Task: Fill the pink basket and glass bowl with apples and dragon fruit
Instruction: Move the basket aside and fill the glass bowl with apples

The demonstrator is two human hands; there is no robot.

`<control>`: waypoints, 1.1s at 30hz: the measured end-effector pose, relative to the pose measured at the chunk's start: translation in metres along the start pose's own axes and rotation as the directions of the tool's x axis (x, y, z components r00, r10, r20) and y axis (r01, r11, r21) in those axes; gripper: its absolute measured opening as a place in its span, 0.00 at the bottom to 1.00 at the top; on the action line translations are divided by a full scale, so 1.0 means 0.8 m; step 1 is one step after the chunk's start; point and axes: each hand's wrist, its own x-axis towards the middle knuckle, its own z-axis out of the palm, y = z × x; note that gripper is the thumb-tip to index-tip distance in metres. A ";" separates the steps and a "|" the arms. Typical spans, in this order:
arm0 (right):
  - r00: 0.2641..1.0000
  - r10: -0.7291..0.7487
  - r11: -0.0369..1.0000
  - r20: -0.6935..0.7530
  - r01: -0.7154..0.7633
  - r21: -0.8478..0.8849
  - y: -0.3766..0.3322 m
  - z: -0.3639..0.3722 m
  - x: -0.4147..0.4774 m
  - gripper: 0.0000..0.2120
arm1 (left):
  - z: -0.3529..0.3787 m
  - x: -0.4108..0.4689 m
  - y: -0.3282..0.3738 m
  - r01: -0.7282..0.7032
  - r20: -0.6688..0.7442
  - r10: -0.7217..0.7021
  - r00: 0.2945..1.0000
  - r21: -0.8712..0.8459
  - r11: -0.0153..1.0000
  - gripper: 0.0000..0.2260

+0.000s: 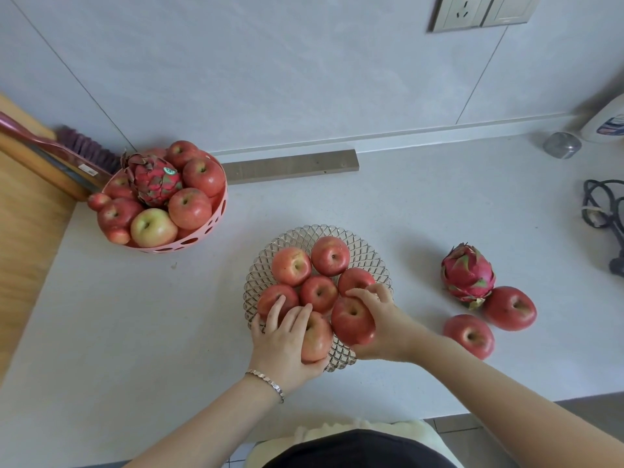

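Note:
The glass bowl sits mid-counter holding several red apples. My left hand grips an apple at the bowl's near rim. My right hand holds another apple beside it, over the bowl's near right side. The pink basket at the left is heaped with apples and one dragon fruit. A second dragon fruit lies on the counter to the right, with two loose apples next to it.
A wooden board with a knife and a purple brush lies at the far left. A metal strip runs along the wall. Black cable, a small metal cap and a white bottle occupy the right.

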 end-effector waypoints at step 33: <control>0.937 -0.012 0.940 -0.348 -0.109 -0.325 -0.030 0.010 -0.023 0.37 | -0.064 0.012 0.005 0.002 -0.044 -0.032 0.999 -0.571 0.821 0.13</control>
